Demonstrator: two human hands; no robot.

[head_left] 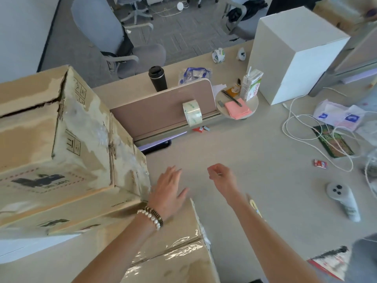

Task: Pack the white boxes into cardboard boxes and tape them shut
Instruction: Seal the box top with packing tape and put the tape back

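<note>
A taped-shut cardboard box lies at the bottom centre, under my forearms. My left hand hovers flat with fingers spread at its far corner, holding nothing. My right hand is raised over the bare desk with fingers loosely curled and thumb and forefinger nearly pinched; nothing shows in it. Worn cardboard boxes are stacked at the left. A tall white box stands upright at the back right. A roll of clear tape rests against the desk divider.
A black tumbler stands behind the divider. A round tray holds a carton, pink notes and a pen. White cables, packets and a grey controller lie at the right. Office chairs stand beyond the desk.
</note>
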